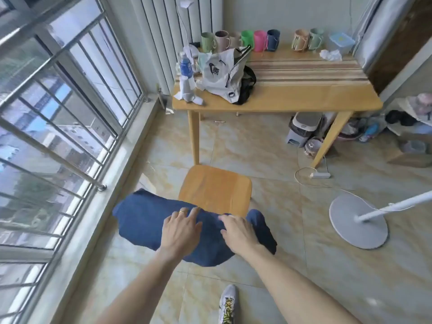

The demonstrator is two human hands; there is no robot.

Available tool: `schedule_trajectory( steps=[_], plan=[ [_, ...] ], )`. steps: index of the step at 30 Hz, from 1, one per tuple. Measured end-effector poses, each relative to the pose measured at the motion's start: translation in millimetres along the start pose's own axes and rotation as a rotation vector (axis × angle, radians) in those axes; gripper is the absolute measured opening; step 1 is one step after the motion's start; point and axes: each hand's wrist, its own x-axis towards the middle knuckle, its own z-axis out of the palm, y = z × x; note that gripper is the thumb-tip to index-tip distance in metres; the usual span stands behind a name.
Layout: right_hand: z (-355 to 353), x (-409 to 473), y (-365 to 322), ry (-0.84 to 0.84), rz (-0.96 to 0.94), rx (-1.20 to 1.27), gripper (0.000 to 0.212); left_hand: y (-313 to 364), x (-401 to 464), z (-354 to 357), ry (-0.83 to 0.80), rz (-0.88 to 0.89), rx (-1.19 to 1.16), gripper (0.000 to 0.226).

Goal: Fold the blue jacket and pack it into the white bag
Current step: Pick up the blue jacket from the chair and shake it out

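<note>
Folding was underway: both hands, left (181, 228) and right (238, 232), pressed spread flat on the crumpled blue fabric jacket (142, 220) draped over the wooden chair's (216, 188) near edge; next, tighter folds, then carrying it to the white printed bag (221, 73) (across the room).

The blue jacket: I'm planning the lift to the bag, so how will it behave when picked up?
The blue jacket will probably go floppy: it already droops over the stool edge. Likely light, and folds may fall open unless both hands support it.
</note>
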Motion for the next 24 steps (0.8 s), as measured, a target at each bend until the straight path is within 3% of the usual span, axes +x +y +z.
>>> schedule_trajectory(
  steps=[2,6,10,15,17,20,23,24],
  plan=[
    [-3,10,3,0.020,-0.008,0.057,0.025,-2,11,-1,-0.048,-0.009,-0.021,0.044],
    [-35,15,2,0.156,-0.029,0.188,0.024,4,25,-13,-0.095,0.013,-0.044,0.048],
    [-103,16,6,0.432,-0.119,0.289,0.016,28,53,-55,0.031,0.068,-0.181,0.052],
    [-214,-16,35,0.639,-0.228,0.367,0.009,86,89,-137,0.286,0.182,-0.278,0.013],
    [-260,-39,57,0.629,-0.241,0.398,0.011,121,96,-176,0.337,0.194,-0.424,0.018],
    [-314,-74,96,0.592,-0.210,0.483,0.035,181,97,-232,0.399,0.276,-0.677,0.030],
    [-353,-89,146,0.853,-0.204,0.501,0.014,245,84,-281,0.509,0.453,-0.931,0.041],
    [-364,-89,164,0.923,-0.170,0.484,0.026,267,77,-294,0.528,0.527,-1.010,0.041]
  ],
)
